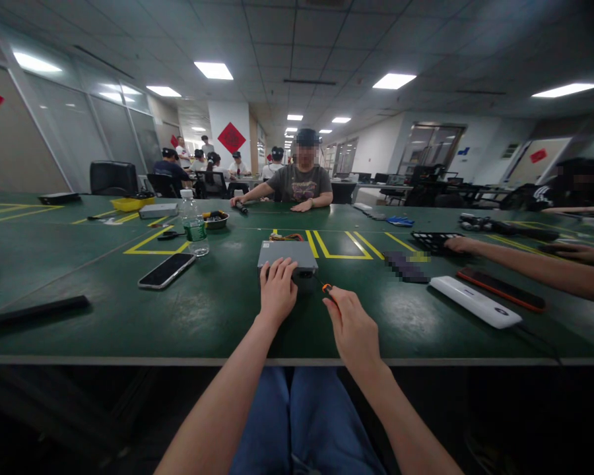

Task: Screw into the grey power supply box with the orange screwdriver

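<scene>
A grey metal computer power supply [288,251] sits on the green table in front of me, with a bundle of coloured wires at its far side. My left hand [278,290] lies over its near left part, the fingers resting on its top and front edge. In my right hand [350,321] is a screwdriver [326,287] with an orange and black handle, the fingers closed round it. Its thin shaft points up and left toward the right end of the power supply. Whether the tip touches the casing or a screw is too small to tell.
Left of the power supply are a phone [167,270], a water bottle [195,227] and a bowl of small parts [216,220]. A white elongated device [475,301] with a cable lies at right, near a co-worker's arm [529,260]. Another person [299,181] sits opposite.
</scene>
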`<act>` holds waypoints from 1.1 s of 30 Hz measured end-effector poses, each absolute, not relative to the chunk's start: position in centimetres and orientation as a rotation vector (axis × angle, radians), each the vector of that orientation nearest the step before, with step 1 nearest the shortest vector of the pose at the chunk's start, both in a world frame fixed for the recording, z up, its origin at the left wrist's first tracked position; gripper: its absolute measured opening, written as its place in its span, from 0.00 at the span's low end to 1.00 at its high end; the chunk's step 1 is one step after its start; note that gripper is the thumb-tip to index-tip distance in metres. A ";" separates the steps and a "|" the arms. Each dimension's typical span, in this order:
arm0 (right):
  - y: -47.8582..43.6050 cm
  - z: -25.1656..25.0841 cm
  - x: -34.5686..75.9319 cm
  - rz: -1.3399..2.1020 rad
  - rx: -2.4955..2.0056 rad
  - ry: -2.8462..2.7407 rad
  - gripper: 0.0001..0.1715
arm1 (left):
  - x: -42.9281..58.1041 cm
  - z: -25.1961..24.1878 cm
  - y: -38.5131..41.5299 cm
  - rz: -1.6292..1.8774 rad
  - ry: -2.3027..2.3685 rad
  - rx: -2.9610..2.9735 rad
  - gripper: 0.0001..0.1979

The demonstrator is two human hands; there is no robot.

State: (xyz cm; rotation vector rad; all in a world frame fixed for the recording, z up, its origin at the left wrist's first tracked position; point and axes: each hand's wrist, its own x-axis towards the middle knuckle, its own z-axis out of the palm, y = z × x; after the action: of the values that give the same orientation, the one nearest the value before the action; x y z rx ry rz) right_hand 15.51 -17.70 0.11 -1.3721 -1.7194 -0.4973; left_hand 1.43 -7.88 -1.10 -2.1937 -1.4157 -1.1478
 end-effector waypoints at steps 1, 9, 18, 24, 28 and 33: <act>-17.8 0.2 15.5 -0.459 -1.349 -1.730 0.14 | 1.4 -1.1 -7.9 -1.147 -1.414 -2.193 0.21; -18.3 -0.5 15.4 -0.587 -1.325 -1.902 0.15 | 1.3 -1.2 -7.8 -1.146 -1.414 -2.200 0.22; -18.8 0.0 15.6 -0.493 -1.286 -1.908 0.17 | 1.5 -1.3 -7.7 -1.139 -1.428 -2.205 0.22; -17.9 -1.1 15.5 -0.600 -1.212 -1.906 0.10 | 1.4 -1.2 -7.8 -1.140 -1.428 -2.207 0.22; -17.2 -0.9 16.1 -0.477 -1.209 -1.646 0.10 | 1.4 -1.3 -7.7 -1.136 -1.423 -2.203 0.21; -17.7 -1.6 16.4 -0.436 -1.165 -1.708 0.12 | 1.4 -1.4 -7.4 -1.159 -1.432 -2.192 0.19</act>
State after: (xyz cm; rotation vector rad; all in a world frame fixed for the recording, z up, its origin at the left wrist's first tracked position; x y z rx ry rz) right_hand 16.39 -17.69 -1.60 -1.1646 -1.7080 -0.4357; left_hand 1.44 -7.44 -1.44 -2.1920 -1.4315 -1.1591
